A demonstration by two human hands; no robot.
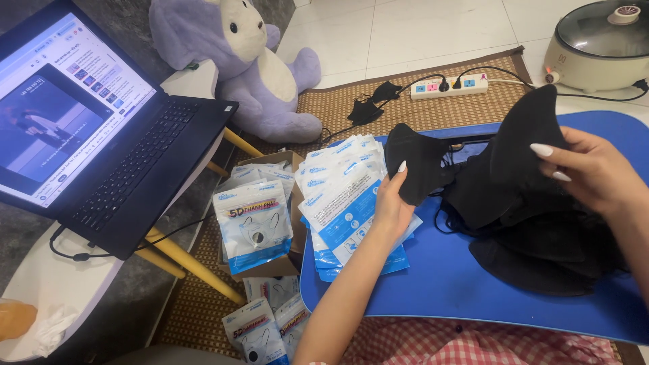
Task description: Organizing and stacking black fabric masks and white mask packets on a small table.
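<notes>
My left hand pinches the lower edge of a black face mask, holding it up over a blue lap tray. My right hand grips another black mask at the top of a heap of black masks lying on the tray's right half. A fanned stack of white and blue plastic mask packets lies on the tray's left part, under my left wrist.
A cardboard box with filled mask packets stands left of the tray, more packets on the woven mat. An open laptop sits on a white stool. A purple plush toy, power strip and electric pot lie beyond.
</notes>
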